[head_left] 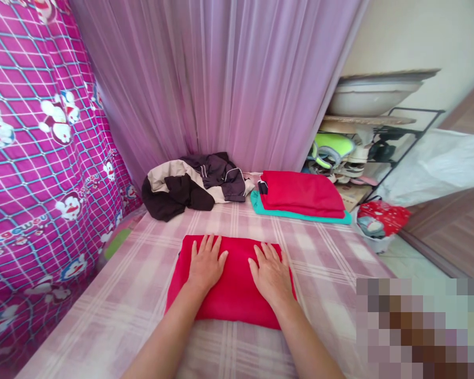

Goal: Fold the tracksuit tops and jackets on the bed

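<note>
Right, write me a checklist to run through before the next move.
1. Left hand resting on the near red bundle: ok.
2. Right hand resting on it too: ok.
3. Near bundle folded: ok, a compact block.
4. Far red cloth folded, on the teal cloth: ok.
5. Dark-and-beige clothes folded: not ok, heaped loosely.
6. Near bundle's underside smooth: cannot tell, hidden.

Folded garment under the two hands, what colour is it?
The folded garment is bright red, seen best in the head view.
</note>
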A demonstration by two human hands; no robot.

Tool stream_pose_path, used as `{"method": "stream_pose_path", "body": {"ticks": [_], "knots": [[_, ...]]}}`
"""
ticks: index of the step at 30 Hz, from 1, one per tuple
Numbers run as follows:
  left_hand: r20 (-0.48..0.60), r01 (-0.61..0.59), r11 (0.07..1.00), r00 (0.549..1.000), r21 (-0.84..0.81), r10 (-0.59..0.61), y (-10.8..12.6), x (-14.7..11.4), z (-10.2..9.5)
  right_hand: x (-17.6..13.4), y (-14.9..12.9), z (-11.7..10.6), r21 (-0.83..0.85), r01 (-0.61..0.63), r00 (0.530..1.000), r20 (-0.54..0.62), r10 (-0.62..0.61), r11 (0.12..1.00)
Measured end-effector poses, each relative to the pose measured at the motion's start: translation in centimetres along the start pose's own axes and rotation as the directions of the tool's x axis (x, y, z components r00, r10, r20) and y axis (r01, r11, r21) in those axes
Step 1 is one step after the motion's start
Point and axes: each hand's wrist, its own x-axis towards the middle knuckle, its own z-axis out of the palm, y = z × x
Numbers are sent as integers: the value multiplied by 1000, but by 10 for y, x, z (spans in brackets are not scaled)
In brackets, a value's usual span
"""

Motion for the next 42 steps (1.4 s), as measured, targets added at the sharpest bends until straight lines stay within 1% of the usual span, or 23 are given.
{"method": "stream_pose_path", "body": {"ticks": [5,8,10,13,15,18,20,22,24,25,26,29,31,34,38,40,42], "knots": [[-23,18,998,1000,56,-16,-26,-7,-5,0,-1,-1,0,-8,1000,20,8,1000],[7,53,996,999,70,-53,-39,-9,-7,0,-1,-1,10,-5,1000,12,4,1000],[41,84,994,995,66,-87,-44,-10,-7,0,0,0,20,1,1000,-4,-1,1000],[87,123,990,988,62,-128,-43,-10,-6,-1,2,2,25,5,1000,-21,-4,1000],[104,136,988,984,68,-143,-40,-10,-7,0,2,1,25,2,1000,-12,-2,1000],[100,139,988,984,74,-146,-37,-11,-9,3,-5,-8,43,-4,1000,9,4,999],[90,136,988,986,73,-143,-36,-11,-9,8,-15,-18,73,17,999,-29,-15,997],[81,135,988,987,75,-141,-36,-11,-9,14,-27,-26,109,71,993,-104,-60,992],[71,134,988,988,76,-140,-37,-11,-8,19,-36,-27,133,125,982,-157,-103,983],[65,135,988,988,75,-140,-37,-11,-7,20,-38,-25,140,135,981,-156,-112,981],[62,135,988,988,74,-139,-37,-11,-7,21,-38,-21,144,134,985,-128,-116,980],[64,134,988,988,71,-139,-37,-11,-6,19,-31,-3,139,103,993,38,-109,985],[69,133,989,988,69,-138,-37,-11,-6,16,-26,7,131,94,989,105,-108,987],[72,138,989,987,60,-142,-37,-11,-7,12,-24,12,125,98,989,102,-111,987],[70,146,989,987,22,-148,-36,-12,-8,9,-24,6,121,112,990,73,-121,986],[70,151,988,986,-12,-150,-38,-11,-7,10,-15,0,110,110,993,36,-114,988],[77,155,986,986,-67,-150,-43,-7,-7,12,0,-8,86,63,998,-4,-63,994]]}}
